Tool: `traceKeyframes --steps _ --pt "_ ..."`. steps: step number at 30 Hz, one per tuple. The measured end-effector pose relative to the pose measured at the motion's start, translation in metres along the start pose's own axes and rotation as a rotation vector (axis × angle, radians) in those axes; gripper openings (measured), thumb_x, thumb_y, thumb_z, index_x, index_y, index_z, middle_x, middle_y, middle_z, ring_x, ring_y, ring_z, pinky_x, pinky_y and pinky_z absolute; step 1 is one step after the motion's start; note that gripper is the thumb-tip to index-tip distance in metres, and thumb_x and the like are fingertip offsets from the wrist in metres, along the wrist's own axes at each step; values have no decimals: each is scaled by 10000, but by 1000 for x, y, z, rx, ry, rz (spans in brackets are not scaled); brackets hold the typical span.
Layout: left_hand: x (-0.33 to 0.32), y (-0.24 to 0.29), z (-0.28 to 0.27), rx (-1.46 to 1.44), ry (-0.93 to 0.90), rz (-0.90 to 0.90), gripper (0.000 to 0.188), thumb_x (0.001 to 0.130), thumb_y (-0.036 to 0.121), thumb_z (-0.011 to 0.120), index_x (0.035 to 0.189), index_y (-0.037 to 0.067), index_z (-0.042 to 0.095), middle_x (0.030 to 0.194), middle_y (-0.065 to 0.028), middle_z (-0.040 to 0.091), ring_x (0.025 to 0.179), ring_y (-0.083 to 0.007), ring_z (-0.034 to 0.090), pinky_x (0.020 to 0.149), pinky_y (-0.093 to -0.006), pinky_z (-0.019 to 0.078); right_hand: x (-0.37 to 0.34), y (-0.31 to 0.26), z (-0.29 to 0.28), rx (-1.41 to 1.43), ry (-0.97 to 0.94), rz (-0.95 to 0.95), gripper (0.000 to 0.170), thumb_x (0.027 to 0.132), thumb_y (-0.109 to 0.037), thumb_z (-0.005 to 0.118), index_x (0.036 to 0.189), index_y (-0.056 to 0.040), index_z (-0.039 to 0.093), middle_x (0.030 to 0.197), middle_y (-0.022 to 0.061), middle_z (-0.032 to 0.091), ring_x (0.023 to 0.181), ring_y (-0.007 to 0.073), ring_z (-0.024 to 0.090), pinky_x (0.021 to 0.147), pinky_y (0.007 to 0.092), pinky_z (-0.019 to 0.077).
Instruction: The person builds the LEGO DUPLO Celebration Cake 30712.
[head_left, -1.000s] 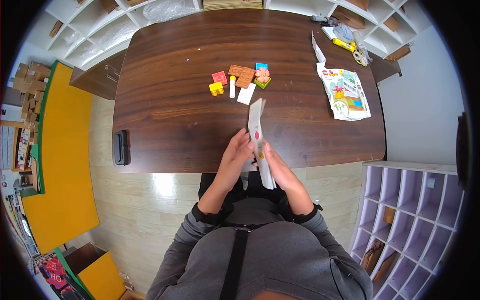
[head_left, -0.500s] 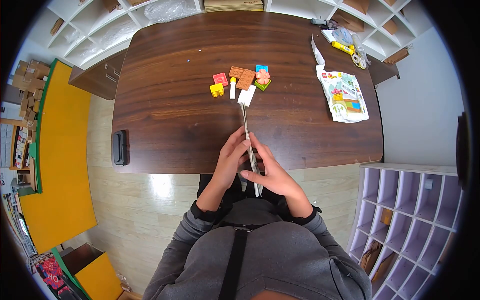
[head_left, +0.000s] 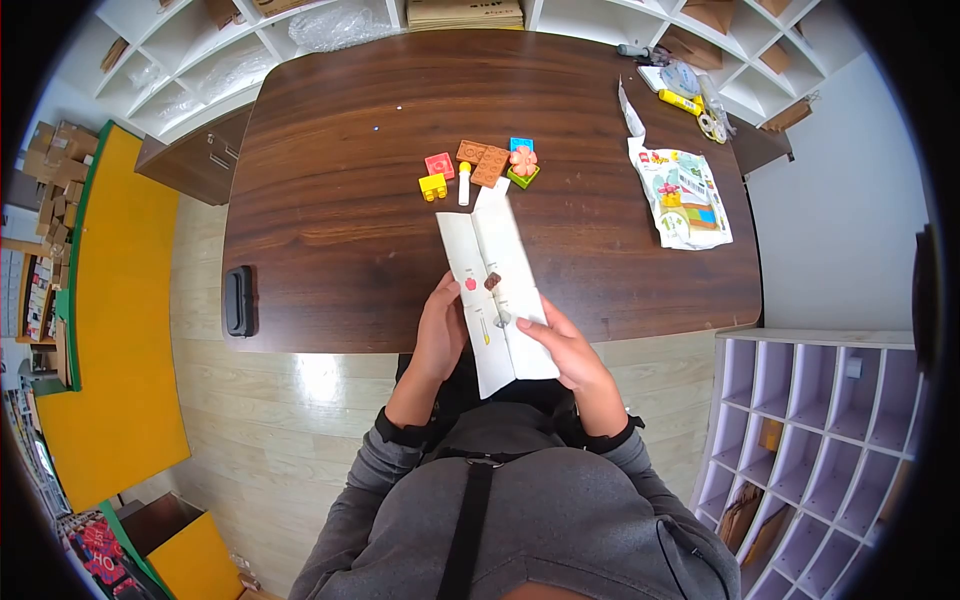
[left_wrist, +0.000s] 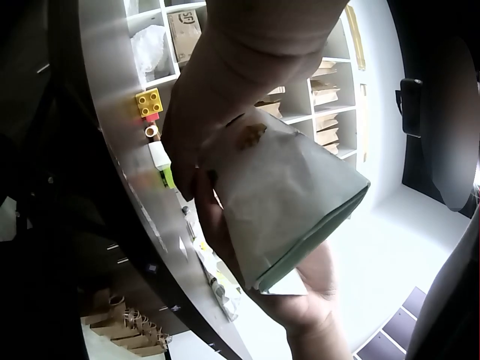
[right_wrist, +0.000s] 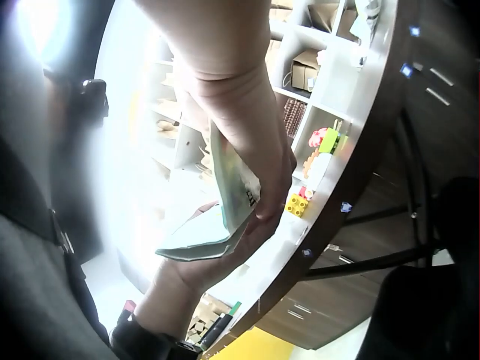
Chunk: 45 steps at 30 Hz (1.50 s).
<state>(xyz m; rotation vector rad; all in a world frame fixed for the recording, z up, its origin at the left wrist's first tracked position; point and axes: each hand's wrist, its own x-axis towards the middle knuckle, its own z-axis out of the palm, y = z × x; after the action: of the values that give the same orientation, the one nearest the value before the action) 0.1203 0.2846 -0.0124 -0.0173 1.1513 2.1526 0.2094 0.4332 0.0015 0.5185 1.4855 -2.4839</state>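
Note:
A creased paper leaflet [head_left: 520, 262] with small printed pictures is spread between the two hands, over the near edge of the table. The left hand [head_left: 438, 332] holds its left side, fingertips at the paper's edge. On the right side, the right hand [head_left: 572, 352] grips it with the thumb across the printed face. Both wrist views show the folded paper from below, in the left wrist view as a pale sheet [left_wrist: 296, 199]. Just beyond the leaflet lie brown bricks [head_left: 489, 167], a yellow brick [head_left: 432, 187], a red brick [head_left: 439, 166] and a pink flower piece [head_left: 523, 161].
A white stick with a yellow top [head_left: 464, 186] stands among the bricks, beside a white piece [head_left: 491, 196] partly covered by the leaflet. A torn white packet [head_left: 685, 205] lies at right, a black case [head_left: 239, 300] at left. Tape and scissors [head_left: 712, 126] sit in the far right corner.
The leaflet, seen edge-on and folded narrow half a second ago, has been spread so its printed panels face up. The hands have moved apart to its two sides.

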Motion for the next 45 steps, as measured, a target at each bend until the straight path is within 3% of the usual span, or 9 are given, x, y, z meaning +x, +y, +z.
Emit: traceKeyframes --steps 12,18,22,26,29,33,38,40,45 --pt "-9 13 -7 -275 25 -105 469 924 340 432 1230 -13 473 1128 -130 592 959 -229 614 824 -343 498 3 3 -2 176 -19 -77 491 954 -104 454 1413 -22 299 1304 99 455 1203 165 453 1008 306 368" --pt "-18 19 7 390 47 336 321 956 115 451 1246 -21 467 1155 -110 566 1056 -141 513 929 -292 396 5 11 -8 -99 144 -228 463 959 -175 492 1384 -44 367 1256 102 517 1154 156 492 985 274 373" --pt "-4 27 7 1146 -263 942 427 777 -27 565 1188 86 579 1213 -148 565 1164 -337 513 1031 -429 337 6 14 -8 48 296 -323 429 962 -153 466 1358 -8 386 1255 124 536 1168 178 502 997 298 378" --pt "-12 24 13 1497 -431 937 404 788 102 604 1079 376 663 1324 11 502 1248 -294 432 1054 -598 230 -4 10 -17 448 190 -99 598 977 -432 286 1343 32 375 1329 188 479 1224 304 476 1010 410 406" --pt "-9 21 5 1638 -474 927 407 784 128 607 1092 389 653 1350 29 477 1253 -291 423 1049 -617 237 -2 1 -20 808 -92 -92 701 955 -538 268 1365 24 356 1349 200 458 1219 329 479 1029 431 382" --pt "-6 24 -12 1697 -479 775 453 760 91 620 1109 379 646 1362 25 465 1251 -315 413 1062 -584 270 -3 2 -25 726 50 -71 831 913 -651 243 1371 35 344 1352 207 456 1215 336 485 1036 437 373" --pt "-10 25 -27 1764 -250 780 501 709 -46 598 1145 195 644 1327 -83 487 1195 -356 445 982 -419 410 -8 23 -36 638 134 -40 547 988 -407 364 1297 40 429 1261 181 538 1136 279 558 963 390 455" --pt "-10 20 -30 1735 -164 742 515 690 -71 581 1142 169 643 1315 -93 494 1167 -351 460 967 -413 420 -11 30 -36 429 236 -115 346 971 -167 464 1245 43 468 1189 153 578 1077 221 589 919 346 489" --pt "-10 15 -20 1589 187 660 457 689 -104 561 1101 76 639 1199 -120 547 958 -304 547 823 -391 471 -22 35 -29 443 192 -60 293 933 -61 504 1207 43 491 1117 131 612 1007 187 616 886 320 507"
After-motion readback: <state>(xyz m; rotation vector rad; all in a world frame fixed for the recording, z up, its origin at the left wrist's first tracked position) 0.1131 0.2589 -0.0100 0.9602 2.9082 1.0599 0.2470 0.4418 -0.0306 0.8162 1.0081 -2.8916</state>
